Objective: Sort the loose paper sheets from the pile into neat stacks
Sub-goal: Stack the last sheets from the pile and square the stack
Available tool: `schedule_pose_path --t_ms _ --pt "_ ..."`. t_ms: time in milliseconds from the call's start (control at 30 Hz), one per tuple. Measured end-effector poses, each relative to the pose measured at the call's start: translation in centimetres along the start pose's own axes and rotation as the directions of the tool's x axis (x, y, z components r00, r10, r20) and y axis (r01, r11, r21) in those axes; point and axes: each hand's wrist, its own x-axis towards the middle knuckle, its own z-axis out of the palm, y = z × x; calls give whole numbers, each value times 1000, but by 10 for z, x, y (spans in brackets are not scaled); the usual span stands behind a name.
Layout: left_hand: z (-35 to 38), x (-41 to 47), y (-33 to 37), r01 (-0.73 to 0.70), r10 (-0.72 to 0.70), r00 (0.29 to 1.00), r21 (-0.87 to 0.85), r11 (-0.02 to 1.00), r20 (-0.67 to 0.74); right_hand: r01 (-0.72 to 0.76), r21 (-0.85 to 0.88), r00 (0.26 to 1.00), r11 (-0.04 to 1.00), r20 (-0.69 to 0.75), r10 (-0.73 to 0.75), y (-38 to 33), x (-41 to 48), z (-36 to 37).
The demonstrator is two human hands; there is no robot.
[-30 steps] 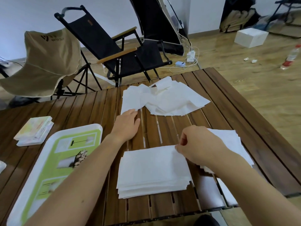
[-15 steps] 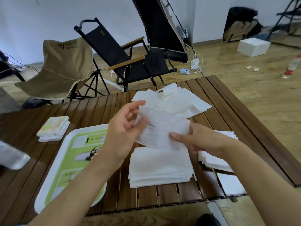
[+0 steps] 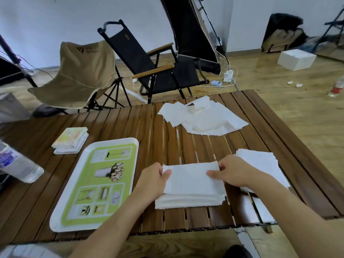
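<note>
A loose pile of white paper sheets [image 3: 202, 118] lies at the far side of the slatted wooden table [image 3: 152, 135]. A neat stack of white sheets [image 3: 189, 190] sits near the front edge. My left hand [image 3: 152, 179] pinches the left edge of the top sheet [image 3: 188, 175], thumb on top. At the sheet's right edge my right hand [image 3: 230, 172] pinches it the same way. The sheet lies flat on the stack. A second stack [image 3: 264, 164] lies to the right, partly hidden by my right forearm.
A white tray with a green printed inlay [image 3: 96, 183] lies left of the stack. A small packet [image 3: 71, 139] sits beyond it, and a plastic bottle [image 3: 16, 162] lies at the left edge. Two folding chairs [image 3: 154, 66] stand behind the table.
A second ago my left hand reached toward the pile. Half a second ago both hands held a sheet in the air. Now the sheet is down on the front stack.
</note>
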Motion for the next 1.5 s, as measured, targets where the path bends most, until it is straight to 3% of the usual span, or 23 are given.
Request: schedule_pose_path --t_ms 233,300,367,433,500,733,1000,1100,1200,1300,1367,1500 --pt "-3 -1 -1 8 -13 1000 195 981 28 -101 -267 990 958 -119 72 -14 -6 3" --pt "-9 6 -5 -47 60 997 274 961 -38 -128 -304 980 944 -184 73 -15 -10 -6" --pt "-16 21 4 -153 197 972 291 944 -127 -106 -231 980 967 -187 63 -14 -11 -15" --pt "-18 46 25 -261 311 936 266 928 -167 -77 -91 987 993 -149 63 -17 -10 -20" --pt "-10 77 54 -302 339 928 221 928 -155 -66 -30 989 997 -134 62 -20 -9 -22" --pt "39 165 129 -136 129 989 -116 984 -65 -15 -29 994 999 -112 12 -10 -11 -32" --pt "44 146 148 -318 194 909 -315 894 -370 -36 35 976 999 -211 43 5 -4 -41" --pt "14 122 132 -309 85 899 -484 818 -430 -25 60 972 998 -233 38 5 -3 -38" --pt "-7 104 92 -193 -97 921 -657 729 -377 -27 60 978 998 -203 39 1 -5 -33" --pt "-19 86 50 -88 -147 907 -520 850 -394 -29 27 986 999 -162 33 -7 -11 -27" --pt "-31 68 37 -119 -90 888 -414 902 -452 -22 11 990 1000 -139 23 -12 -13 -24" --pt "-52 22 47 -271 38 901 -492 828 -431 52 94 989 994 -146 -37 -21 -17 -20"
